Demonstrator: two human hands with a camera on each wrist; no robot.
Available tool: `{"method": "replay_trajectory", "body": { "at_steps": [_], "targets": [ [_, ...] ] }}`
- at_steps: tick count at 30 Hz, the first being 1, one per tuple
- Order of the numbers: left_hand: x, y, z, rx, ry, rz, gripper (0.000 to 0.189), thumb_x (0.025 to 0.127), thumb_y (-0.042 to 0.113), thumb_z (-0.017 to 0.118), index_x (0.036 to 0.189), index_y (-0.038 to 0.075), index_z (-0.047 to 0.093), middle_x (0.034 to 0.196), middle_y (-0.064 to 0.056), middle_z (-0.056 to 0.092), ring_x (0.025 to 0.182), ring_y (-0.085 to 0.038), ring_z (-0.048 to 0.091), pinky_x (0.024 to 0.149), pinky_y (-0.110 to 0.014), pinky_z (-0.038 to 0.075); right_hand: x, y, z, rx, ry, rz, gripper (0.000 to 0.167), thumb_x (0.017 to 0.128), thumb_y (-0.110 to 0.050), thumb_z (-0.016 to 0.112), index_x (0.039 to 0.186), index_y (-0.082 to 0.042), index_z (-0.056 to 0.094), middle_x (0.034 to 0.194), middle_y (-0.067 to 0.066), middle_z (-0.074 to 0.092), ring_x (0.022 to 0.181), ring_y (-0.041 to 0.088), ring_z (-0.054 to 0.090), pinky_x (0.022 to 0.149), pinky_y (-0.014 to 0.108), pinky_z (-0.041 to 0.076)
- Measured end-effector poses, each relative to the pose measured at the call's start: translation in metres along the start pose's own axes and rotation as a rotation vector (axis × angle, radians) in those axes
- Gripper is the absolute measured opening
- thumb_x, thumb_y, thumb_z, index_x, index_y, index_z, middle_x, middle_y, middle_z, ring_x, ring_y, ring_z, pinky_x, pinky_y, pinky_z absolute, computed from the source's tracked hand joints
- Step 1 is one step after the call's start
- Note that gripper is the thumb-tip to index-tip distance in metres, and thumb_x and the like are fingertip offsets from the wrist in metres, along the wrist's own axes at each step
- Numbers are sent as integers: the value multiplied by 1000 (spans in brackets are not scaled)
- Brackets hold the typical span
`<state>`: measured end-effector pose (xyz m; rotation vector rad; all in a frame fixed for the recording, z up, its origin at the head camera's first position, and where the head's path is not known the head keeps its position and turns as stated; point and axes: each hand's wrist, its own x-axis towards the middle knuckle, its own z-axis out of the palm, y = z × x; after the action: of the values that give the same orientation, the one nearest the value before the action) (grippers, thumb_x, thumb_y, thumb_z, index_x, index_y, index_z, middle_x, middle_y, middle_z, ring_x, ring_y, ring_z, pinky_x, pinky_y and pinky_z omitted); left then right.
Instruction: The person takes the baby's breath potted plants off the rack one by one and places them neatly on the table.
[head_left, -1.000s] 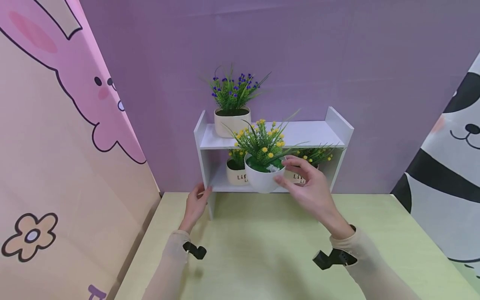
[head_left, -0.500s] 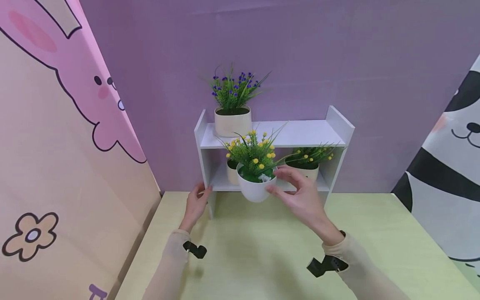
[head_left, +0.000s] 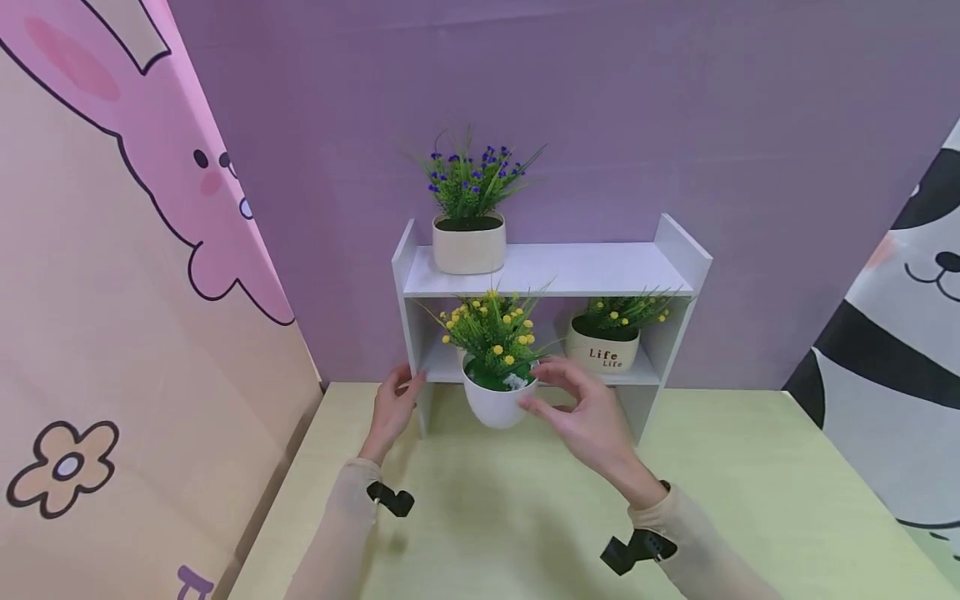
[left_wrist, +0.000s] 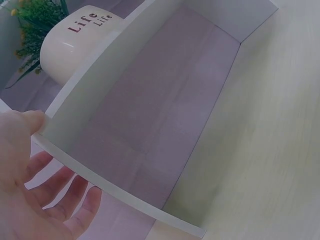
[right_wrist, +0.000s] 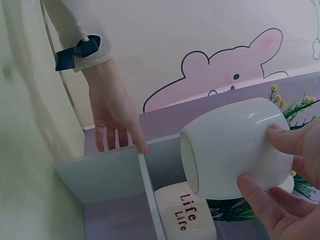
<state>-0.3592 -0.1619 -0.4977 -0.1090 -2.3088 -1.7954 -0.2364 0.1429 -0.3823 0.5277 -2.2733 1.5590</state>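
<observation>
My right hand (head_left: pixel 588 412) pinches the rim and side of a round white flowerpot (head_left: pixel 498 408) with yellow artificial flowers, held in the air before the shelf's lower tier. In the right wrist view the thumb and fingers press on the smooth white pot (right_wrist: pixel 235 150), which appears on its side. My left hand (head_left: pixel 393 408) grips the left side panel of the small white shelf (head_left: pixel 577 267). The left wrist view has that thumb on one face of the panel (left_wrist: pixel 120 192) and the fingers on the other.
A cream pot with blue-purple flowers (head_left: pixel 469 250) stands on the top tier at left. A cream "Life" pot (head_left: pixel 602 346) with yellow flowers sits on the lower tier at right. Another "Life" pot (right_wrist: pixel 185 212) stands lower left, mostly hidden in the head view. A purple wall (head_left: pixel 600 125) rises behind.
My right hand has carried the white flowerpot left and down, away from the right "Life" pot, which now shows fully. My left hand has stayed on the shelf panel.
</observation>
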Motion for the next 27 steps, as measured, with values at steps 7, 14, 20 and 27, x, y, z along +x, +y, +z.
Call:
{"method": "replay_trajectory", "body": {
  "at_steps": [7,14,20,27],
  "targets": [
    [2,-1,1,-1,9,4,53,109,37,62,151,5,56,147,-19,62,133,-38,63,96,-40,59,-6,10,10,51,-6,20,39,88,-8,88,124,-2,73,132,18,71,128,37,68,87,26,63],
    [1,-1,1,-9,7,2,52,109,36,63,150,6,57,146,-19,63,133,-38,63,97,-44,59,-13,22,23,34,-24,73,40,87,-12,90,123,-4,75,136,15,70,129,36,69,88,31,64],
    [0,-1,1,0,5,1,53,109,38,63,152,7,55,146,-19,62,133,-37,63,98,-46,59,-18,31,33,29,-47,97,37,86,-12,90,121,-4,77,143,17,67,129,38,68,86,33,65],
    [-1,-1,0,-7,-13,-11,54,110,35,61,154,5,52,149,-20,59,136,-39,61,103,-50,57,-21,38,42,36,-47,113,35,86,-10,90,118,-5,77,144,17,68,131,39,67,85,33,65]
  ]
}}
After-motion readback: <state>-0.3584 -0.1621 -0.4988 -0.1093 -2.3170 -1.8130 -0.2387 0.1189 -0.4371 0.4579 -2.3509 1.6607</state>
